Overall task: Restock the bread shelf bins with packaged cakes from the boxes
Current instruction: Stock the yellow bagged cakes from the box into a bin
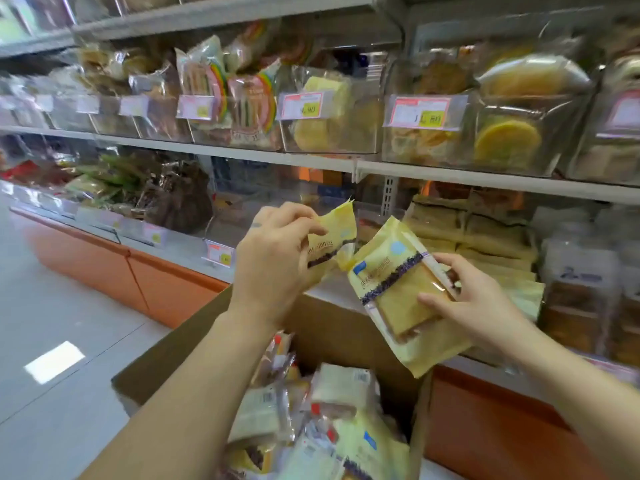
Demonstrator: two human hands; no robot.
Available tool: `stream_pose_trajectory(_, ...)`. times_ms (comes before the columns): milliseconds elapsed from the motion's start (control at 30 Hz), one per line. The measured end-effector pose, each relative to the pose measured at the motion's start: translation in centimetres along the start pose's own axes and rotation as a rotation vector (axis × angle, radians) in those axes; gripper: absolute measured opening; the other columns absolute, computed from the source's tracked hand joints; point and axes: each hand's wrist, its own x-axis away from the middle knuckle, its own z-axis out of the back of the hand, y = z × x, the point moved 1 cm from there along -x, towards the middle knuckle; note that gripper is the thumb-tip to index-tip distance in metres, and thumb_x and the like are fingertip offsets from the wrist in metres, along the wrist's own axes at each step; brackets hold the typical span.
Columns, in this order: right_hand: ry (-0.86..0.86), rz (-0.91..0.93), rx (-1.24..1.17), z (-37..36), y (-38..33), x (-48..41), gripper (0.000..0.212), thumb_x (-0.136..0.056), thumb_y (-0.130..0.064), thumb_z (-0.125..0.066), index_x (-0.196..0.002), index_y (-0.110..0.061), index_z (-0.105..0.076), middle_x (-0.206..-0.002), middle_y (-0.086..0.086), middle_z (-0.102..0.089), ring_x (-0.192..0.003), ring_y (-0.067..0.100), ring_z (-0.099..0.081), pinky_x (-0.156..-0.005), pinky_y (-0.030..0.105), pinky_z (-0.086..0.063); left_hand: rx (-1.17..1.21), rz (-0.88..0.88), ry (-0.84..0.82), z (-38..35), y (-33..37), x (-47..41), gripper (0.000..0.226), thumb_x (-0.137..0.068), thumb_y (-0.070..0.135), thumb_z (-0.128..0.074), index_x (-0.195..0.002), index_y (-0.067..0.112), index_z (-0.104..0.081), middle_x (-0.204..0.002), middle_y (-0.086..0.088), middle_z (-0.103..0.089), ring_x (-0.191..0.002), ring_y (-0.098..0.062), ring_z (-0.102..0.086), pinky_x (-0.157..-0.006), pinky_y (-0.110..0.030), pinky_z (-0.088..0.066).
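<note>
My left hand (273, 258) grips a yellow packaged cake (337, 237) by its lower part, raised in front of the lower shelf. My right hand (474, 299) holds a second yellow packaged cake (391, 282), tilted, with the cake showing through its clear window. Both packs hover above an open cardboard box (166, 351) filled with several more packaged cakes (343, 386). Just right of the hands, a lower shelf bin (485, 237) holds a stack of the same yellow packs.
The middle shelf (311, 161) carries clear bins of round cakes and rainbow-wrapped cakes with price tags. To the left lie dark and green wrapped goods on the lower shelf. An orange shelf base (138, 271) runs along the tiled floor (52, 323).
</note>
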Motion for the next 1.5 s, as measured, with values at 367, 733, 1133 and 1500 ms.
stream_pose_trajectory(367, 0.384, -0.363, -0.493, 7.2, 7.4, -0.8, 0.049, -0.091, -0.011, -0.06, -0.136, -0.01, -0.043, -0.117, 0.004, -0.054, -0.099, 0.02, -0.053, -0.081, 0.032, -0.042, -0.079, -0.074, -0.043, -6.2, 6.4, -4.3, 0.038, -0.08, 0.017, -0.05, -0.114, 0.012, -0.067, -0.116, 0.001, -0.061, -0.084, -0.025, -0.062, -0.055, -0.03, -0.049)
stream_pose_trajectory(733, 0.234, -0.441, 0.116, 7.5, 9.1, -3.6, 0.078, -0.084, -0.048, -0.064, -0.145, -0.01, -0.033, -0.142, 0.016, -0.043, -0.131, 0.036, -0.037, -0.107, 0.045, -0.035, -0.038, -0.161, -0.147, -7.9, 7.0, -5.5, 0.039, -0.083, 0.014, -0.045, -0.117, 0.011, -0.064, -0.12, 0.001, -0.059, -0.086, -0.024, -0.063, -0.053, -0.032, -0.055)
stream_pose_trajectory(1133, 0.057, 0.177, -0.137, 5.1, 2.8, -2.2, 0.045, -0.08, -0.038, -0.072, -0.119, -0.036, -0.05, -0.112, -0.02, -0.061, -0.104, 0.0, -0.054, -0.088, 0.028, -0.047, 0.138, -0.461, -0.011, -5.6, 6.3, -6.5, 0.03, -0.087, 0.0, -0.056, -0.114, 0.007, -0.067, -0.115, -0.004, -0.063, -0.09, -0.021, -0.064, -0.068, -0.037, -0.058)
stream_pose_trajectory(1500, 0.06, -0.154, -0.407, 2.4, 1.2, -1.7, 0.023, -0.09, -0.035, -0.061, -0.109, -0.022, -0.059, -0.098, -0.006, -0.065, -0.089, 0.01, -0.062, -0.077, 0.032, -0.055, 0.273, 0.058, -0.308, -7.1, 3.3, -1.2, 0.051, -0.08, 0.058, -0.048, -0.128, 0.04, -0.048, -0.142, 0.006, -0.032, -0.13, -0.017, -0.037, -0.101, -0.036, -0.038)
